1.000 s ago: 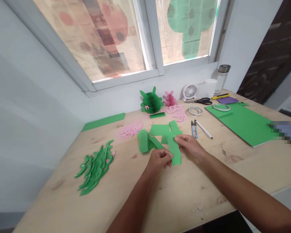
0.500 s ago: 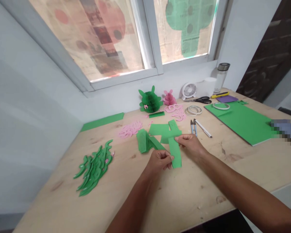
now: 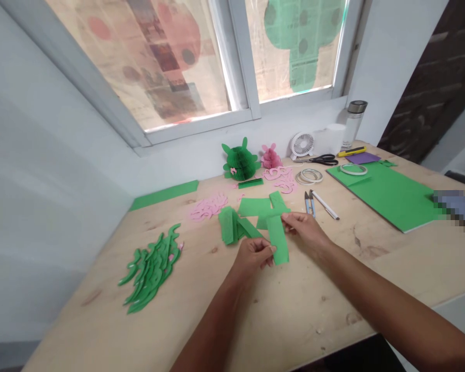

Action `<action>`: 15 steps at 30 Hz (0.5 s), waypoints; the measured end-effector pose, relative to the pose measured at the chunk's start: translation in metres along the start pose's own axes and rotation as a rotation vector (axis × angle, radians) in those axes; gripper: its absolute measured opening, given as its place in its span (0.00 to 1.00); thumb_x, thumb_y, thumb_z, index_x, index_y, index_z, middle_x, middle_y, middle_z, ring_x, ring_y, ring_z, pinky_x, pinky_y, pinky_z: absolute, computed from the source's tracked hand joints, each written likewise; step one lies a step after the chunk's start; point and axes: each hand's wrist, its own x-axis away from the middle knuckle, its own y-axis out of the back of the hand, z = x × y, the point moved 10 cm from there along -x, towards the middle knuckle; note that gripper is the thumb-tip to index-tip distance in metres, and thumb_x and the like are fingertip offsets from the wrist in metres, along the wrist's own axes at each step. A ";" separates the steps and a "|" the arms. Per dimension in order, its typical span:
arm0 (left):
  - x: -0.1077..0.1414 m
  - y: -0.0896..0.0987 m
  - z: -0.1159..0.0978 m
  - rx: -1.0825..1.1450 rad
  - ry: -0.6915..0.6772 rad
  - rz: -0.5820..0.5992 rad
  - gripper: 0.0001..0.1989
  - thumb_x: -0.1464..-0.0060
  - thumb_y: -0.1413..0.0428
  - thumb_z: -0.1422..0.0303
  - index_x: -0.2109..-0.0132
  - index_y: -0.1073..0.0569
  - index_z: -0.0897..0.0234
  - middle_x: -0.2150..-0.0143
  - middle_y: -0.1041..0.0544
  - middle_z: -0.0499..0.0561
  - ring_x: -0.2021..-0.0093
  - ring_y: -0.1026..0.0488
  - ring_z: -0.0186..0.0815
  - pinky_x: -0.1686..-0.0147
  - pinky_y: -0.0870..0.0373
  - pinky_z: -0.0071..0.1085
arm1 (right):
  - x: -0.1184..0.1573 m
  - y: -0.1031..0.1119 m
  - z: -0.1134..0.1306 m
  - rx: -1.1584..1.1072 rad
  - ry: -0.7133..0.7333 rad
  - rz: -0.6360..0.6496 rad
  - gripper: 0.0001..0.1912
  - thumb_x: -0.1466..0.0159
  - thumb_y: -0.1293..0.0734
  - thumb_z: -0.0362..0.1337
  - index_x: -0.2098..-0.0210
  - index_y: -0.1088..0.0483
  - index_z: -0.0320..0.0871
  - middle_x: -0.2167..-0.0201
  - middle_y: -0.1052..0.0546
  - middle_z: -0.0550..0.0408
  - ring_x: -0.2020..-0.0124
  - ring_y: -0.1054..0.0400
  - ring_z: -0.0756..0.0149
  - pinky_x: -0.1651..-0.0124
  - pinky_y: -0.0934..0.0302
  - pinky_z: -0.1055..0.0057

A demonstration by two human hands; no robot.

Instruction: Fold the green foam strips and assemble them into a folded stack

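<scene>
A narrow strip of green paper is stretched between my two hands, just above the wooden table. My left hand pinches its left edge near the lower end. With thumb and fingers closed, my right hand grips its upper right edge. Beyond the strip lie loose green paper pieces, some overlapping. A folded green paper bundle rests to the left of them. Pink paper cut-outs lie farther back, and a heap of curved green cut-outs is spread at the left.
Thread snips and a white pen lie right of the hands. Tape rolls, scissors, a small fan and a bottle stand or lie behind. Green sheets cover the right side. Honeycomb paper figures stand by the wall.
The green paper strip has tilted slightly, its upper end shifting left and its lower end rising a little. Both hands keep their pinch and have barely moved.
</scene>
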 end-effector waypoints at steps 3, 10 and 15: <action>0.000 0.008 -0.003 0.025 -0.021 -0.059 0.14 0.58 0.41 0.61 0.81 0.32 0.66 0.86 0.30 0.47 0.87 0.41 0.25 0.85 0.46 0.22 | 0.007 -0.027 -0.010 0.103 0.001 0.209 0.22 0.51 0.31 0.53 0.83 0.39 0.41 0.86 0.41 0.63 0.82 0.49 0.75 0.78 0.55 0.75; 0.005 0.020 -0.011 0.076 -0.064 -0.174 0.14 0.57 0.41 0.61 0.79 0.32 0.66 0.86 0.31 0.46 0.86 0.41 0.24 0.84 0.46 0.23 | 0.007 -0.033 -0.016 0.335 0.039 0.288 0.24 0.52 0.30 0.50 0.88 0.44 0.42 0.90 0.48 0.66 0.85 0.57 0.78 0.81 0.64 0.75; 0.002 0.021 -0.009 0.078 -0.039 -0.162 0.15 0.59 0.40 0.59 0.80 0.32 0.66 0.86 0.31 0.46 0.87 0.41 0.25 0.85 0.46 0.23 | 0.002 -0.027 -0.016 0.361 0.033 0.253 0.21 0.53 0.30 0.50 0.87 0.38 0.41 0.91 0.45 0.65 0.86 0.55 0.78 0.82 0.64 0.75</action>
